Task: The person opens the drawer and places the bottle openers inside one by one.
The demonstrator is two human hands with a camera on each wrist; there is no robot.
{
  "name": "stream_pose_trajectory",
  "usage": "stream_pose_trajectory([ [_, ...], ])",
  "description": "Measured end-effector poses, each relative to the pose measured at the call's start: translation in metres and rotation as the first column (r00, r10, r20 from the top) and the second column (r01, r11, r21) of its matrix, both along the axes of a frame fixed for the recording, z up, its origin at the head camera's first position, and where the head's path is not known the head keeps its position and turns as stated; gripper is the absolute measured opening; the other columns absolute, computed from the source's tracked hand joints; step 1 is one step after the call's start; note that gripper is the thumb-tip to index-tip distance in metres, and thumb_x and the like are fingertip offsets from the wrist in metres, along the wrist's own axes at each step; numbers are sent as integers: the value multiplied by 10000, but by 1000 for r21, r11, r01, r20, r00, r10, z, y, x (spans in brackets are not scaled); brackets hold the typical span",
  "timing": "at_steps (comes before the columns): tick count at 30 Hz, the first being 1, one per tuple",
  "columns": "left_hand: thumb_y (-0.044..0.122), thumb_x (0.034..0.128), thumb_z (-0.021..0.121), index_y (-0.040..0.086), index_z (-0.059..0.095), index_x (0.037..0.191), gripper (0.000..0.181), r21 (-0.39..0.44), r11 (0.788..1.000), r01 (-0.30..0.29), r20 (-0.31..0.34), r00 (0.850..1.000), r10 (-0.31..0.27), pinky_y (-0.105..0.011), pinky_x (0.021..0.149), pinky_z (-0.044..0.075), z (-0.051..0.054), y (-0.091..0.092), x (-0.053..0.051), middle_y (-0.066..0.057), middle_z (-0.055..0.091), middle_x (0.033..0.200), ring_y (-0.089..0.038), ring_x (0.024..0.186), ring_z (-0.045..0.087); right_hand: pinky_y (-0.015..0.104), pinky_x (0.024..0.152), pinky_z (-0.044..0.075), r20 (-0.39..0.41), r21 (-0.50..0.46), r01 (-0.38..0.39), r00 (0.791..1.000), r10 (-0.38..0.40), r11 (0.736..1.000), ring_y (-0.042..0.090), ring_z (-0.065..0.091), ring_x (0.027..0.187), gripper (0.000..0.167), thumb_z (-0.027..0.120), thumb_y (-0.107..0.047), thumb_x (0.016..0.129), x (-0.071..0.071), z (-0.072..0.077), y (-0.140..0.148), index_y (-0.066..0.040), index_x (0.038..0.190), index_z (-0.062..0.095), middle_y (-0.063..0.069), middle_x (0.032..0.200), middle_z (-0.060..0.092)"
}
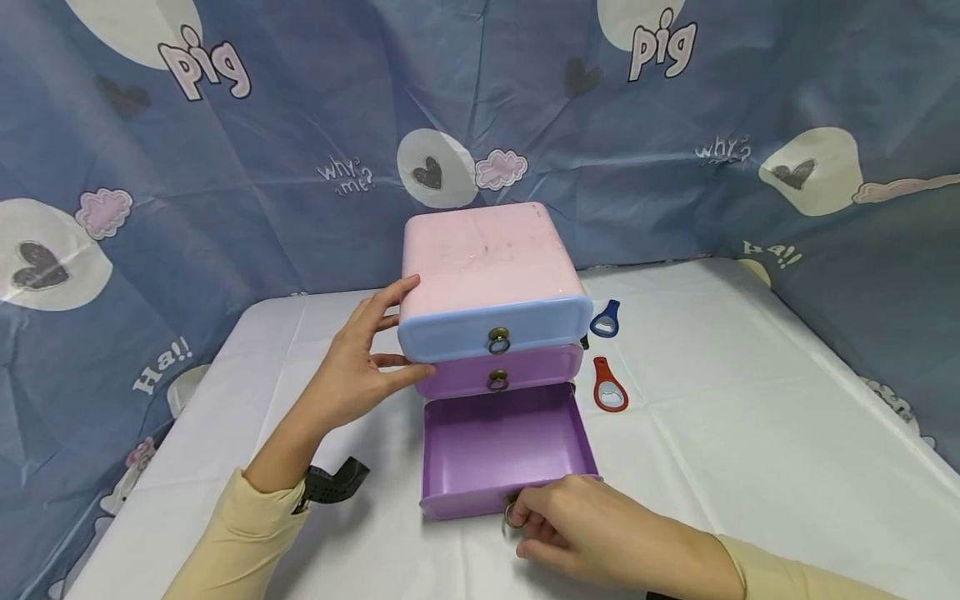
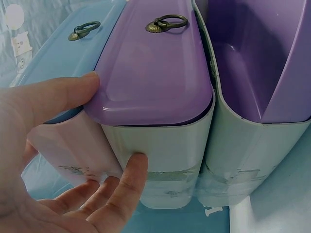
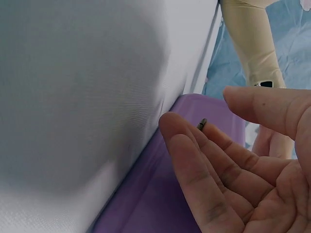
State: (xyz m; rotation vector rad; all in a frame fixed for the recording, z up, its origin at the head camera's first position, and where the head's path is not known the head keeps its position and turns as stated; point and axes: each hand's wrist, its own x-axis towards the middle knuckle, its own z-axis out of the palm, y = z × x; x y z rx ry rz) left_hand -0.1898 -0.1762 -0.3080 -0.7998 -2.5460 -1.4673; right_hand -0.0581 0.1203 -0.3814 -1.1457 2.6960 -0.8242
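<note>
Purple plastic bottom drawer is extended from the pink-topped three-tier cabinet. Its bronze ring handle is hooked by the curled right hand. Cabinet's left side is touched by the loosely spread left hand. Red bottle opener, blue bottle opener are seen to the right.

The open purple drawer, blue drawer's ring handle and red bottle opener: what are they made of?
The open purple drawer looks like smooth plastic, with a soft shine. The ring handle on the blue drawer is probably metal: it's brassy and glints. The red bottle opener seems mixed: its silvery middle looks like shiny metal, but its red part could be plastic or painted metal.
</note>
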Motion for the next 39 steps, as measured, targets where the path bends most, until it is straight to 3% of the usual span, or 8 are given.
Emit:
stream_pose_trajectory([
  [11, -27, 795, 933, 477, 362, 1642, 1139, -7, 1000, -3, -2, 1000, 3, -344, 876, 676, 0, 0, 1, -13, 373, 1685, -378, 1498, 482, 6, 605, 371, -31, 9, -55, 998, 56, 998, -207, 344, 629, 99, 802, -251, 979, 5, 2, 1, -177, 1040, 826, -257, 671, 521],
  [15, -24, 793, 935, 483, 363, 1639, 1139, -6, 1000, -4, -2, 1000, 4, -355, 875, 677, 0, 1, 1, -16, 376, 1682, -382, 1499, 480, 11, 642, 440, 11, -14, -73, 997, 73, 997, -219, 421, 670, 166, 781, -239, 999, 3, 10, 7, -150, 1115, 859, -245, 759, 663],
  [20, -16, 804, 929, 481, 358, 1642, 1130, -8, 1000, 0, -2, 1000, 0, -356, 883, 676, 0, 1, 1, -8, 354, 1699, -384, 1508, 470, 107, 735, 584, 169, -116, -130, 975, 148, 985, -150, 650, 834, 183, 738, -272, 1043, -9, 27, 23, -154, 1128, 849, -158, 1019, 801],
  [25, -16, 803, 931, 480, 359, 1642, 1130, -6, 1000, 1, 1, 1000, -1, -354, 883, 675, 0, 0, 1, 1, 350, 1702, -381, 1508, 469, 216, 726, 634, 196, -232, -153, 960, 201, 961, -60, 723, 862, 146, 732, -283, 1048, -26, 45, 49, -213, 1126, 833, -154, 1004, 805],
  [30, -24, 801, 929, 473, 362, 1643, 1129, -2, 1000, 6, 3, 1000, -6, -363, 884, 676, 0, 1, 0, -9, 356, 1697, -388, 1504, 472, 266, 715, 650, 288, -242, -188, 923, 255, 952, 11, 755, 884, 148, 731, -175, 1041, -54, 62, 91, -154, 1148, 832, -62, 1014, 830],
  [32, -25, 802, 927, 468, 363, 1643, 1127, 0, 1000, 7, 4, 1000, -7, -356, 883, 676, 0, 1, 1, -6, 355, 1698, -385, 1504, 471, 274, 739, 654, 327, -210, -130, 925, 195, 969, 37, 762, 887, 161, 732, -149, 1035, -67, 67, 108, -130, 1166, 823, -33, 1021, 833],
  [35, -25, 804, 926, 463, 362, 1645, 1124, 1, 1000, 8, 7, 1000, -8, -341, 882, 674, 0, 0, 1, -2, 351, 1700, -381, 1505, 468, 278, 778, 647, 330, -133, 68, 944, -20, 989, 81, 756, 867, 151, 740, -176, 1031, -84, 69, 127, -131, 1157, 811, -18, 971, 816],
  [39, -28, 803, 925, 465, 362, 1644, 1126, 0, 1000, 7, 8, 1000, -7, -336, 883, 672, 0, -1, 1, 7, 347, 1703, -370, 1505, 467, 265, 791, 645, 312, -64, 311, 909, -277, 948, 175, 757, 870, 227, 757, -233, 1020, -103, 59, 138, -77, 1181, 790, 54, 950, 798],
])
